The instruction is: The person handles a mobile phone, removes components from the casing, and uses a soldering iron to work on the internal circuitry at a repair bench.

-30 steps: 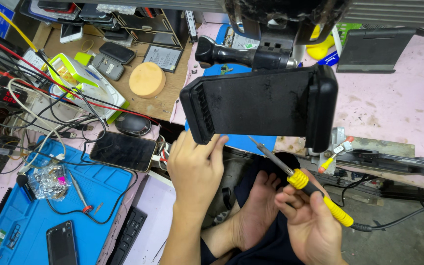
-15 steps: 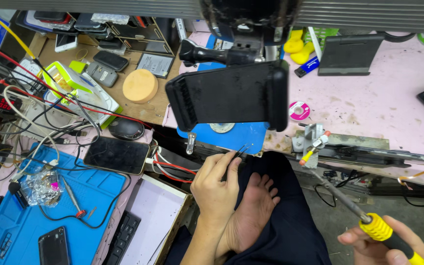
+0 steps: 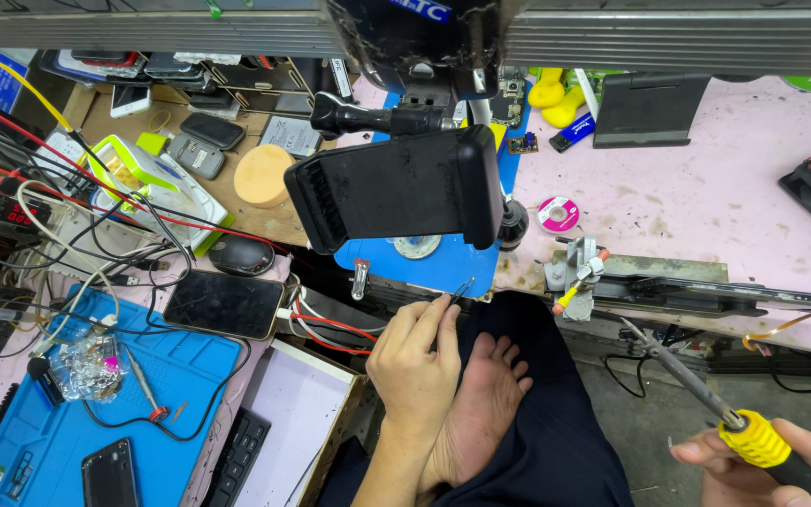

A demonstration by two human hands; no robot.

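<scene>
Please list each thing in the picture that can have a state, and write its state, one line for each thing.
left hand: pinching thin tweezers, tips up
tweezers: held, tips at the blue mat's edge
right hand: gripping the soldering iron's handle
soldering iron: held, tip pointing up-left, touching nothing
smartphone: lying flat, screen dark
drawer: pulled open
black phone holder: tilted, no phone in it
solder spool: lying flat on the pink table
</scene>
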